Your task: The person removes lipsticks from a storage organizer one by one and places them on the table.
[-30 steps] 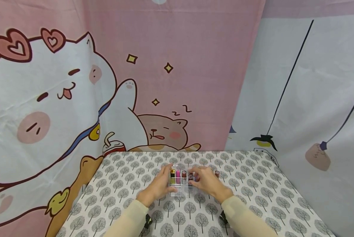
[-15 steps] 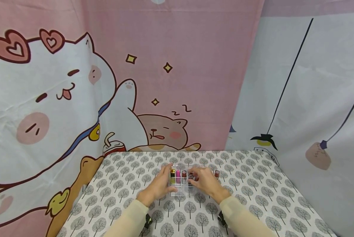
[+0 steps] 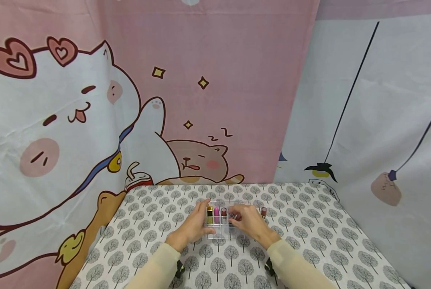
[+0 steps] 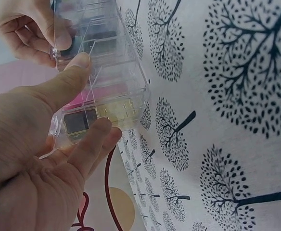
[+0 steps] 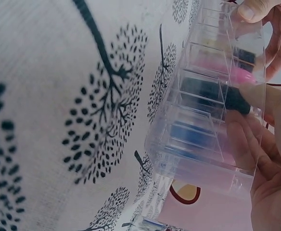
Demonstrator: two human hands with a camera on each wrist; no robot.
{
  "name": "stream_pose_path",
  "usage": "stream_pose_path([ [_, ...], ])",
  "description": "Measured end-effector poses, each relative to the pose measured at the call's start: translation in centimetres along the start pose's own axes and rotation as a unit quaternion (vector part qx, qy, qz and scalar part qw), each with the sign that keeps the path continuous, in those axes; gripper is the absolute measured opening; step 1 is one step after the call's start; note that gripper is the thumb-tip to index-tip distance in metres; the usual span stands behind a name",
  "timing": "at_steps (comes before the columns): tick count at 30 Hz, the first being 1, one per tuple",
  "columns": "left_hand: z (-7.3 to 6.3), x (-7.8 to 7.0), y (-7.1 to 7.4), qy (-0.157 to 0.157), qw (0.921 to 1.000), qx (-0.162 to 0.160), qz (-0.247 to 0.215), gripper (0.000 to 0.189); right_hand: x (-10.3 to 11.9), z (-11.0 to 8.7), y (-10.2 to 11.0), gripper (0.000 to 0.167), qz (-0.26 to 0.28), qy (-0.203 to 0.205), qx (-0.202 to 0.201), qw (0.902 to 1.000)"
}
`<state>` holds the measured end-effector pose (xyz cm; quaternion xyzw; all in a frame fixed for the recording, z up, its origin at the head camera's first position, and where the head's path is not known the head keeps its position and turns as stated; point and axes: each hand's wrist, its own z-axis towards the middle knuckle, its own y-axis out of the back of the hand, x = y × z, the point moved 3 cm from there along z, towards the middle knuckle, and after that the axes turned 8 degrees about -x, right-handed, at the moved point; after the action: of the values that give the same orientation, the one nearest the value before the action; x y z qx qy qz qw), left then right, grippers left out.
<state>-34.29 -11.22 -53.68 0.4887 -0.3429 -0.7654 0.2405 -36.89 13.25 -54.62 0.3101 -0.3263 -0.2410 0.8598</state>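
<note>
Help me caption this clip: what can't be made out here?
Head view: the right end of the clear plastic compartmented organizer, mostly behind the right hand; any lettering on the brown-topped cylindrical tube, too small.
Left wrist view: the rest of the right hand, cut off by the top edge.
Right wrist view: part of the dark cylindrical tube, covered by the right hand; a clear object, cut off by the bottom edge.

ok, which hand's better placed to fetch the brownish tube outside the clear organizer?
Right, probably: the right hand is nearer the brownish tube, though it pinches a dark tube. The left hand is farther, gripping the clear organizer.
</note>
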Motion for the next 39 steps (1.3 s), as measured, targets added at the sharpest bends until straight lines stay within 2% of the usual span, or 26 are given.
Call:
stream_pose_path([
  [13, 0.1, 0.0, 0.0, 0.007, 1.0000, 0.005, 0.002, 0.114, 0.2, -0.2, 0.4, 0.032, 0.030, -0.013, 0.000, 0.9995],
  [20, 0.1, -0.1, 0.1, 0.010, 0.9999, 0.002, -0.002, 0.114, 0.3, -0.3, 0.8, 0.032, 0.036, -0.034, -0.015, 0.9987],
  [39, -0.1, -0.2, 0.2, 0.008, 0.9999, 0.000, -0.009, 0.115, 1.5, 0.4, 2.6, 0.030, 0.030, 0.012, -0.065, 0.9974],
])
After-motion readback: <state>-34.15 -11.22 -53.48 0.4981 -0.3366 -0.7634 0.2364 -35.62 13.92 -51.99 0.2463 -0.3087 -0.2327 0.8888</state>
